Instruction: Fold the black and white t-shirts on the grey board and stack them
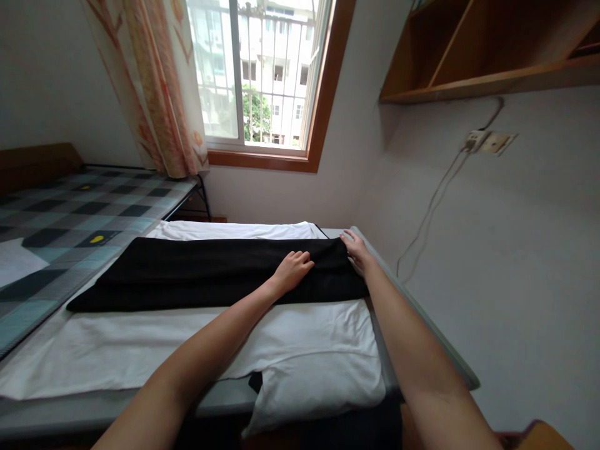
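A pair of black trousers (pixel 197 272), folded into a long strip, lies across a white T-shirt (pixel 140 340) spread on a grey table. My left hand (pixel 293 270) rests on the trousers right of their middle, its fingers curled into the cloth. At the far right corner of the trousers, my right hand (pixel 355 248) has its fingers closed on the edge; the thumb is partly hidden. One sleeve of the T-shirt (pixel 323 381) droops over the near table edge. More of the white cloth shows beyond the trousers.
To the left stands a bed with a checked mattress (pixel 117 200) and a sheet of paper (pixel 19 261) on it. A wall with a socket (pixel 475 140) and hanging cable borders the right side, below a wooden shelf (pixel 469 84). Behind are a window (pixel 272 81) and curtain (pixel 162 94).
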Demonstrator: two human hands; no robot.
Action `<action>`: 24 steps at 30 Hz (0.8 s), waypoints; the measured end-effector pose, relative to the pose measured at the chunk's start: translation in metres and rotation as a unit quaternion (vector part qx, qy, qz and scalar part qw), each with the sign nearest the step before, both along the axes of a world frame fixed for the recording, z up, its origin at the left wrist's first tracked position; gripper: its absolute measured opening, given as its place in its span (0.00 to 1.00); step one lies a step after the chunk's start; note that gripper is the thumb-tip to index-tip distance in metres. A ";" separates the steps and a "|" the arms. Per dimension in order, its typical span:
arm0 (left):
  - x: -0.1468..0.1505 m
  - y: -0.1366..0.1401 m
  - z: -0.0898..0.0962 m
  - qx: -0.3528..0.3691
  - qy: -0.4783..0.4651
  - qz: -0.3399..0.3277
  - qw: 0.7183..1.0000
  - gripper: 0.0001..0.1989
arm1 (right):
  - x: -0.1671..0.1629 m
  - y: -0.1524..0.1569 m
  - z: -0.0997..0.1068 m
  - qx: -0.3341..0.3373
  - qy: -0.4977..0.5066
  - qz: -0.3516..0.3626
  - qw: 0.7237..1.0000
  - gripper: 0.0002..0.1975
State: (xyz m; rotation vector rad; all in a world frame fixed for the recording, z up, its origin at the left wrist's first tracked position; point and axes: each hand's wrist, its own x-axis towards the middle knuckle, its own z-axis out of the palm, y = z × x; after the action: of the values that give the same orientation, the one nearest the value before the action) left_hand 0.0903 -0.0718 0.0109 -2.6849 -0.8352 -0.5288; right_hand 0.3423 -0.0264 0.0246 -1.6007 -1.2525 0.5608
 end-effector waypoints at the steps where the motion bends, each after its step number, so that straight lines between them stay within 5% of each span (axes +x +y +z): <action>1: 0.000 0.000 0.000 -0.004 -0.001 0.003 1.000 0.10 | 0.000 0.006 0.002 -0.021 0.041 0.003 0.999 0.21; 8: 0.001 0.000 0.002 -0.007 0.003 -0.001 1.000 0.09 | -0.002 0.023 -0.010 -0.043 0.098 -0.022 0.994 0.15; 17: 0.001 -0.001 0.004 0.012 0.008 -0.015 1.000 0.08 | 0.013 -0.007 -0.002 -0.007 -0.030 -0.089 0.996 0.14; 20: 0.001 -0.002 0.005 0.012 0.007 -0.006 1.000 0.08 | 0.013 -0.039 0.004 0.023 -0.137 0.017 0.990 0.16; 24: 0.001 -0.003 0.005 0.012 0.004 0.012 1.000 0.08 | 0.005 -0.076 0.003 0.032 -0.289 0.163 0.943 0.15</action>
State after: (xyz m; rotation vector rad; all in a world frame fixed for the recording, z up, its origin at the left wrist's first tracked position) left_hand 0.0917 -0.0750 0.0161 -2.6504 -0.8515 -0.5190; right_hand 0.3469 -0.1021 0.0279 -1.5647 -1.9763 0.2420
